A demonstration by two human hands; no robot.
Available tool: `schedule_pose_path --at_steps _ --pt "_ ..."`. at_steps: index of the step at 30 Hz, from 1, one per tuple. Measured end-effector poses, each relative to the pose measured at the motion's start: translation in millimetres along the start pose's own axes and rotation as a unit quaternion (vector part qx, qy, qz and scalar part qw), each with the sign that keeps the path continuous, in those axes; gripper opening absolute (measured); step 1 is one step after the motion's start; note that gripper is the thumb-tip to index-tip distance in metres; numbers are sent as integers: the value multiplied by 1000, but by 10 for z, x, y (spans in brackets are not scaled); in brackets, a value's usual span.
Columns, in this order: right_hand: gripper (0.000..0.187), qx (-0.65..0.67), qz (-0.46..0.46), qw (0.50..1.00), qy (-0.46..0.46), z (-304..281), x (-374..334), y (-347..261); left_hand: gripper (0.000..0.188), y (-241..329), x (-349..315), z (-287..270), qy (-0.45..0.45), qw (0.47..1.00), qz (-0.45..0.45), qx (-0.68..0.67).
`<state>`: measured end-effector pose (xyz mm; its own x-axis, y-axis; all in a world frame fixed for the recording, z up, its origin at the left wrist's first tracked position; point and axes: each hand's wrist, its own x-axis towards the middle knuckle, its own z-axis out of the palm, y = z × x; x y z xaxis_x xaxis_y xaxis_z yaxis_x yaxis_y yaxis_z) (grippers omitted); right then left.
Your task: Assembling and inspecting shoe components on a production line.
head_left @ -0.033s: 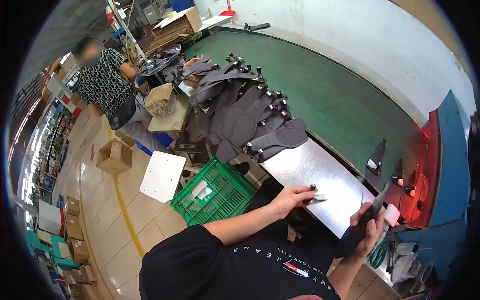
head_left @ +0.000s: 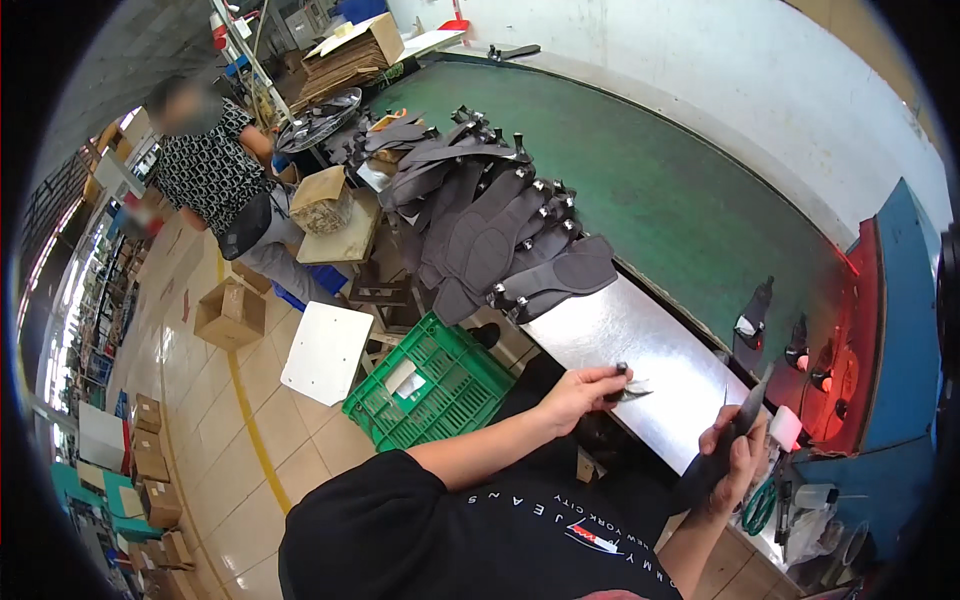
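Pinching a small dark-knobbed piece (head_left: 628,394) near the metal tabletop (head_left: 612,322), the left hand (head_left: 577,400) might drop it if its fingers slacken, while the right hand (head_left: 735,468) grips a dark strap (head_left: 748,410).

Bright, fairly even light fills the room around me, with white glare streaking the far left. The metal tabletop (head_left: 620,325) throws back a hard sheen, and the tiled floor (head_left: 300,440) shines in patches. Red light glows inside the blue box (head_left: 905,320), tinting the nearby green surface (head_left: 640,190). The dark piece (head_left: 752,405) in the right grip (head_left: 735,465) shows little detail. Edges bend toward a round black rim; blur covers the co-worker's head (head_left: 188,105).
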<state>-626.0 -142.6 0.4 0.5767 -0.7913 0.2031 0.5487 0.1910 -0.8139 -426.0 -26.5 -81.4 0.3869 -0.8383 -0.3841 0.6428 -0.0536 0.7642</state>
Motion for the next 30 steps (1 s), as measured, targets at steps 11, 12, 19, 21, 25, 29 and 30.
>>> schedule_pose_path --at_steps 11,12,19,21,25,29,30 --pt "25 -208 115 970 47 127 -285 125 28 345 -145 73 -47 998 19 -31" --pt "25 -246 86 965 40 54 -312 168 28 346 -163 86 -77 996 32 -43" --pt "59 -287 48 956 -24 153 -292 -5 30 363 -278 257 -168 978 116 41" --pt "56 -333 -8 942 -49 165 -307 -13 32 374 -287 287 -162 982 94 31" --pt "49 -399 -52 914 -48 151 -367 15 34 328 -300 241 -176 975 128 33" --pt "44 -409 -50 909 -59 193 -407 48 35 333 -329 199 -153 982 97 50" --pt "44 -408 -48 910 -58 194 -423 60 35 328 -336 192 -157 981 99 53"
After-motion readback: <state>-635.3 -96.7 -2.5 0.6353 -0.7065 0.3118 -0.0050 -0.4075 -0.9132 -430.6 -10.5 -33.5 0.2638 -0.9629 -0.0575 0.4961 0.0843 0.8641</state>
